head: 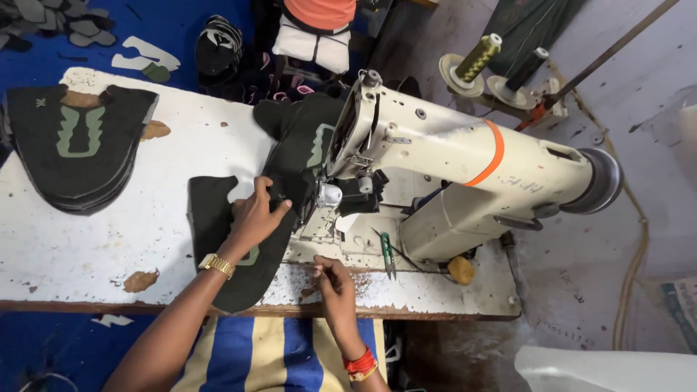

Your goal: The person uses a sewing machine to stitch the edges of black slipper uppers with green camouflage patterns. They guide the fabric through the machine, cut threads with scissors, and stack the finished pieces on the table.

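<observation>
Fabric fills our left hand (255, 215): fingers curled, pinching the black shoe-upper piece with grey-green trim (290, 156) where it feeds under the needle of the cream industrial sewing machine with an orange band (465, 163). Our right hand (335, 279) rests at the edge of the worn white wooden table (109, 239), fingertips pressed together; we cannot tell whether they pinch anything. 1 stack of matching black pieces (76, 152) lies far left.

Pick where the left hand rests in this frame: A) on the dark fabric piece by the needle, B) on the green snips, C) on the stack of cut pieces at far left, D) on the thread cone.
A: the left hand presses on the dark fabric beside the sewing machine head.
</observation>
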